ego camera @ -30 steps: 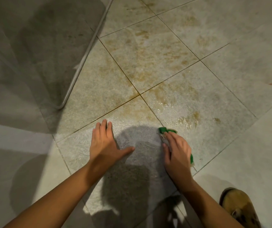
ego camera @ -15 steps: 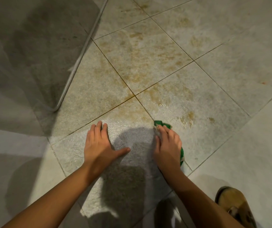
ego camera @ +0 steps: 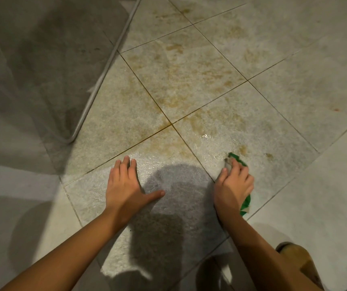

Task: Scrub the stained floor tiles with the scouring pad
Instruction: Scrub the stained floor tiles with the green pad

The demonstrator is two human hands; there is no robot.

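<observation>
My right hand (ego camera: 232,186) presses a green scouring pad (ego camera: 245,203) flat onto a wet, light grey floor tile (ego camera: 262,131); the pad's green edges show past the fingertips and beside the wrist, the rest is hidden under the hand. Brown-yellow stains (ego camera: 181,80) spread over the tiles beyond, with small patches just ahead of the pad. My left hand (ego camera: 124,183) rests flat on the neighbouring tile, fingers apart, holding nothing.
A glass panel with a thin metal bottom rail (ego camera: 103,74) runs diagonally at the left, over darker floor. A brown shoe (ego camera: 298,261) stands at the bottom right. My head's shadow falls between the hands. Smooth pale tiles (ego camera: 325,202) lie to the right.
My right hand with the pad slid left toward the grout line, then back right onto the wet tile. The left hand has stayed planted.
</observation>
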